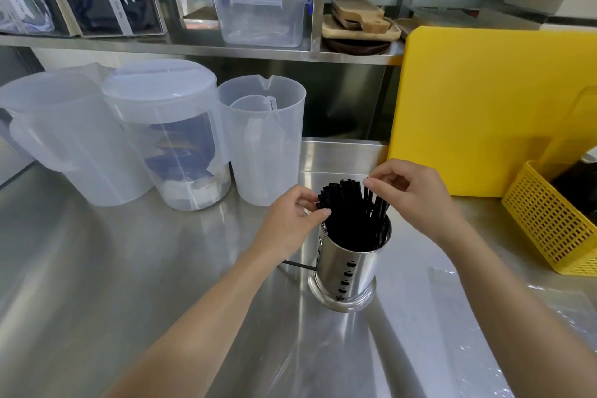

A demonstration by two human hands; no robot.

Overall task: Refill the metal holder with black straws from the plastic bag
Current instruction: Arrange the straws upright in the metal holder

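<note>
A shiny metal holder [347,271] with punched holes stands on the steel counter, packed with upright black straws [350,216]. My left hand [290,223] presses against the left side of the straw bundle, thumb and fingers pinching its tops. My right hand [410,194] is at the right of the bundle, fingertips pinching the tops of a few straws. One loose black straw [295,264] lies on the counter behind the holder, partly hidden by my left wrist. A clear plastic bag [484,317] lies flat on the counter at the right, looking empty.
Three translucent plastic jugs [261,139] stand at the back left. A yellow cutting board [478,107] leans at the back right, with a yellow mesh basket [549,220] beside it. A shelf above carries a clear lidded box [258,10] and wooden boards [358,21].
</note>
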